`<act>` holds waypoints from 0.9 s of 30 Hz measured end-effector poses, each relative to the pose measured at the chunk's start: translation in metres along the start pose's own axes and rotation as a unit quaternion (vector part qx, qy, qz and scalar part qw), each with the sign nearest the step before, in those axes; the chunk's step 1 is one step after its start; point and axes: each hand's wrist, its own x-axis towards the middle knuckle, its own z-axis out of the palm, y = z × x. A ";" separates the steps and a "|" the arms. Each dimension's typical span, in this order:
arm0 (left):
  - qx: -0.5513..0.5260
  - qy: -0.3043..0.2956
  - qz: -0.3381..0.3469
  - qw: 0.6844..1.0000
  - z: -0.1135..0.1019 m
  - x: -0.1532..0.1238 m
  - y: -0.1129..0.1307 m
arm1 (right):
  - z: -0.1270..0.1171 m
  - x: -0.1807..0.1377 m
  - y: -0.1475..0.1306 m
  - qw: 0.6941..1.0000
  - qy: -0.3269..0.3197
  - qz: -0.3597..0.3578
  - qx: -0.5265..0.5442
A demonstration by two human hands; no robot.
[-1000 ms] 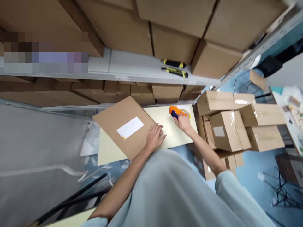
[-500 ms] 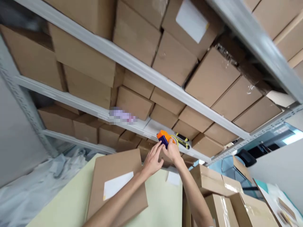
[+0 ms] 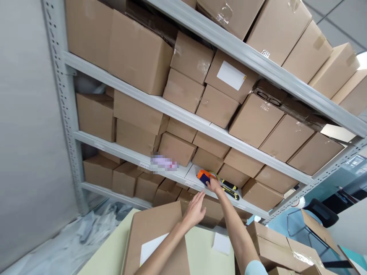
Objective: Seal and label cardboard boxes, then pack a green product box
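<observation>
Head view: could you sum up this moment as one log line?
right hand: grips orange-and-blue tape dispenser at shelf | left hand: open, holding nothing | near dispenser: two black-and-yellow cutters

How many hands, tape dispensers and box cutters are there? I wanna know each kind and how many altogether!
Hands: 2, the left hand and the right hand
Tape dispenser, orange and dark blue: 1
Box cutters, black and yellow: 2
Total: 5
</observation>
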 end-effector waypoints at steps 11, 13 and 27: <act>0.021 0.031 -0.010 0.999 0.015 -0.125 -0.023 | 0.050 -0.048 0.023 0.962 0.243 -0.025 0.121; 0.045 0.083 -0.049 0.994 -0.003 -0.163 -0.047 | 0.090 -0.093 0.033 0.924 0.319 -0.008 0.210; 0.125 -0.112 -0.162 0.972 -0.021 -0.246 -0.005 | 0.269 -0.390 -0.002 0.729 -0.062 0.376 0.568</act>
